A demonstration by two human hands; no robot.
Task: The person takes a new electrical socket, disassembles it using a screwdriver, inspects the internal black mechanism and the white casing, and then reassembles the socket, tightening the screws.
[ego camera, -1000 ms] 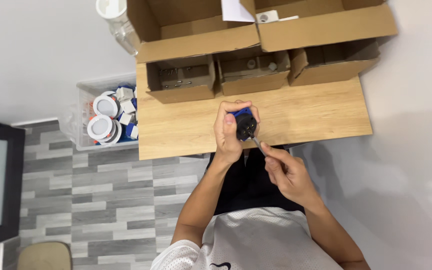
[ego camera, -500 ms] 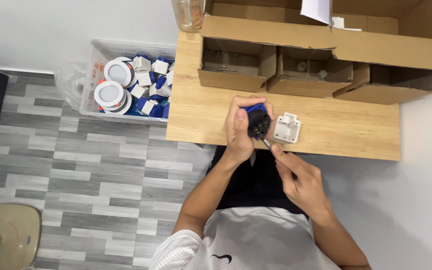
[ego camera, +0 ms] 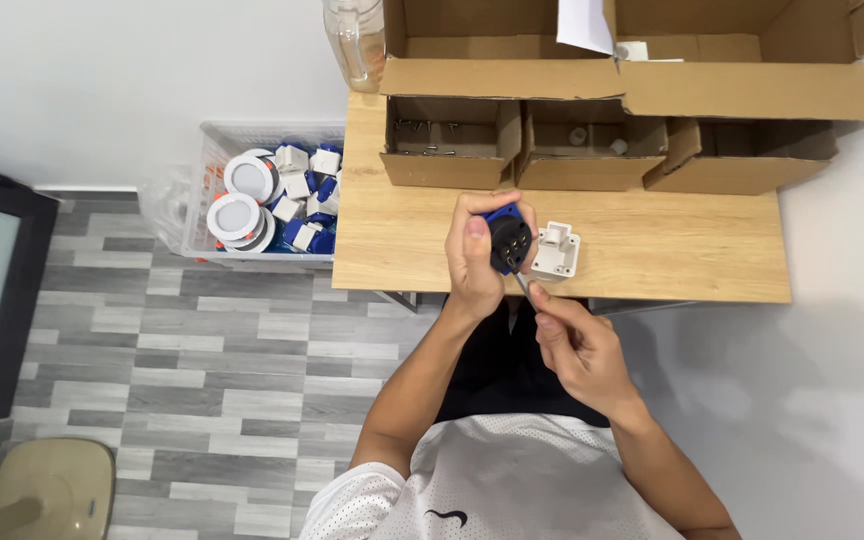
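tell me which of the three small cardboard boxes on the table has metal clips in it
The leftmost small box, nearest the clear jug: thin metal clips lie in it. The middle box holds small white pieces.

Open brown cardboard boxes point(ego camera: 632, 90) along table's back edge

Round black-and-blue socket part point(ego camera: 508, 240) at frame centre, held upright above table edge; thin screwdriver point(ego camera: 521, 284) tip touching its underside.
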